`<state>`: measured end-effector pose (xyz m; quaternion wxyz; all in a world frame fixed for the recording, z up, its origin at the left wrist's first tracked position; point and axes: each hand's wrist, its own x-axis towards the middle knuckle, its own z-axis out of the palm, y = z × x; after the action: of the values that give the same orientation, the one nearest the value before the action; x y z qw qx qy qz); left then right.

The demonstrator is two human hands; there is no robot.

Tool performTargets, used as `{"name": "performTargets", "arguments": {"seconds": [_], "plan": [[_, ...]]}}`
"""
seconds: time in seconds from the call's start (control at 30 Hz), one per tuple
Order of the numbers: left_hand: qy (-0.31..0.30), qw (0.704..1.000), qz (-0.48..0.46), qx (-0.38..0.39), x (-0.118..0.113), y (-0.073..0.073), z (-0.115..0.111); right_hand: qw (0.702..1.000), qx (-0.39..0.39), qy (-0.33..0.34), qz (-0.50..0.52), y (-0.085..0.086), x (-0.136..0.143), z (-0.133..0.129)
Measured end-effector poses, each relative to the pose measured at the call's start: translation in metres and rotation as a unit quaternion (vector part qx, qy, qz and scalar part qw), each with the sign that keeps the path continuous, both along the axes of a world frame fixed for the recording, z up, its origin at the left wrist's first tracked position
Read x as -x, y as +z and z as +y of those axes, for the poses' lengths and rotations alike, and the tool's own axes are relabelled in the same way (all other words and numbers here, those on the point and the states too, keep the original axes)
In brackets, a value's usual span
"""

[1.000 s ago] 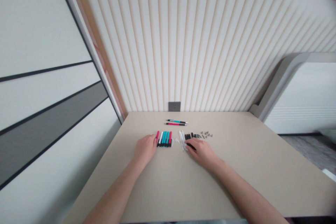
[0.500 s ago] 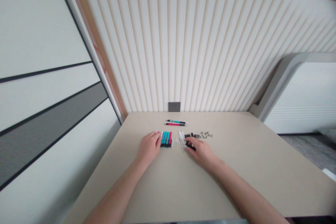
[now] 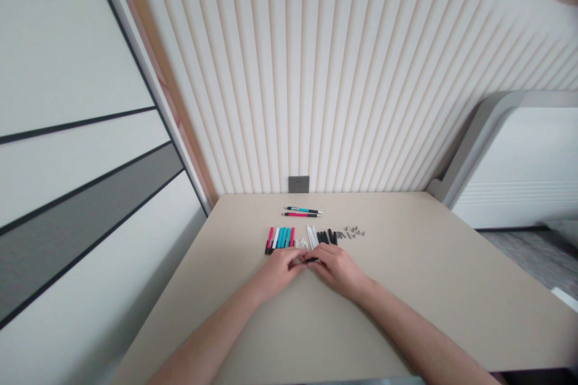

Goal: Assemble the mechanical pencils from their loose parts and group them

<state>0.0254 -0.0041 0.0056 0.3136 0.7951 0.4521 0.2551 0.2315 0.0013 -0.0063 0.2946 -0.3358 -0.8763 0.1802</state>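
My left hand [image 3: 280, 271] has its fingers closed in a pinch close to my right hand [image 3: 339, 267]; what it holds, if anything, is hidden behind the fingers. Pinched in my right hand is a short black pen part [image 3: 311, 260], its end pointing toward my left fingertips. Just beyond my left hand lies a row of pen barrels [image 3: 284, 236] in pink, white and teal with black lower ends. Thin white refill tubes [image 3: 312, 236] and a row of black pen parts [image 3: 326, 237] lie beyond my right hand. Small white pieces [image 3: 301, 243] sit between the rows.
Two whole pens, one teal [image 3: 303, 209] and one pink [image 3: 301, 215], lie farther back. Small springs [image 3: 341, 234] and grey metal pieces [image 3: 356, 231] are at the right. A ribbed wall with a dark socket [image 3: 298, 184] borders the table [image 3: 383, 313]; a cabinet stands left.
My left hand has moved right and nearer from the barrel row. My right hand has shifted left with the black pen part, and both hands now meet in front of the parts.
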Motion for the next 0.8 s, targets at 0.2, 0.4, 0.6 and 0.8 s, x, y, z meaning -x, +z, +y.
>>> {"name": "performTargets", "arguments": {"seconds": [0.2, 0.4, 0.6, 0.8], "plan": [[0.01, 0.999, -0.019, -0.028, 0.004, -0.007, 0.005, 0.999, -0.007, -0.023, -0.029, 0.0, 0.0, 0.0], [0.082, 0.992, 0.001, -0.092, 0.016, -0.004, 0.01, 0.995, 0.017, -0.096, -0.024, 0.002, -0.009, 0.004], [0.083, 0.987, 0.04, -0.133, 0.022, 0.003, 0.01, 0.99, 0.027, -0.136, 0.023, 0.002, -0.015, 0.01], [0.067, 0.984, 0.068, -0.149, 0.022, 0.006, 0.008, 0.98, 0.027, -0.19, 0.051, 0.0, -0.025, 0.019]]}}
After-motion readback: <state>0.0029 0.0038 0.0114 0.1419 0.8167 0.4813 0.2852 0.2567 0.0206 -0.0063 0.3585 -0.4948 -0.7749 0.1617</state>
